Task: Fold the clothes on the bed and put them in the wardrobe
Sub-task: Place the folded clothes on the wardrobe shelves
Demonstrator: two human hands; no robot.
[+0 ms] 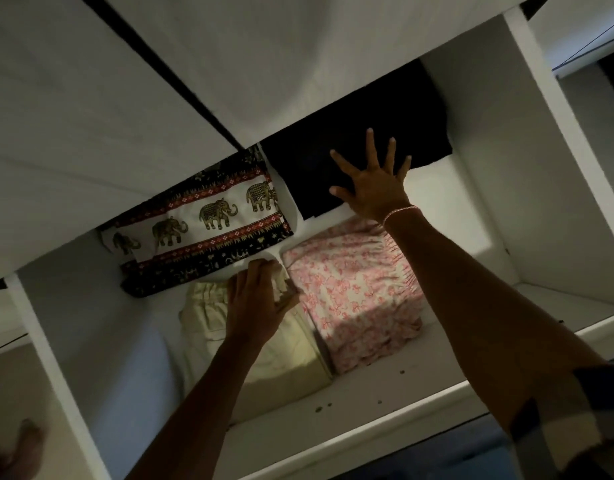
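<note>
White wardrobe shelf (385, 403), smooth board, dim light; four folded garments lie on it in two rows.

- Front left: cream garment (291, 355), plain soft weave, gathered waistband at its far end, roughly rectangular.
- Front right: pink floral garment (354, 289), small printed pattern on a pale ground, ruffled gathered edge on the right. It lies just beside the cream one, their sides touching.
- Back left: elephant-print cloth (208, 220), white band with elephants between red and black borders, partly hidden under the upper shelf board (264, 64).
- Back right: black garment (309, 174), flat, no texture readable in the shadow.

Left hand (260, 303) rests on the far end of the cream garment, fingers and thumb curled and pinching a bunched fold of it. Right hand (371, 192) lies flat on the near right part of the black garment, fingers spread wide and straight, gripping nothing; a thin beaded bracelet (400, 213) circles the wrist.

White side panel (527, 133) closes the compartment on the right. Checked sleeve (554, 420) covers the right upper arm. Small dark specks dot the shelf's front edge.
</note>
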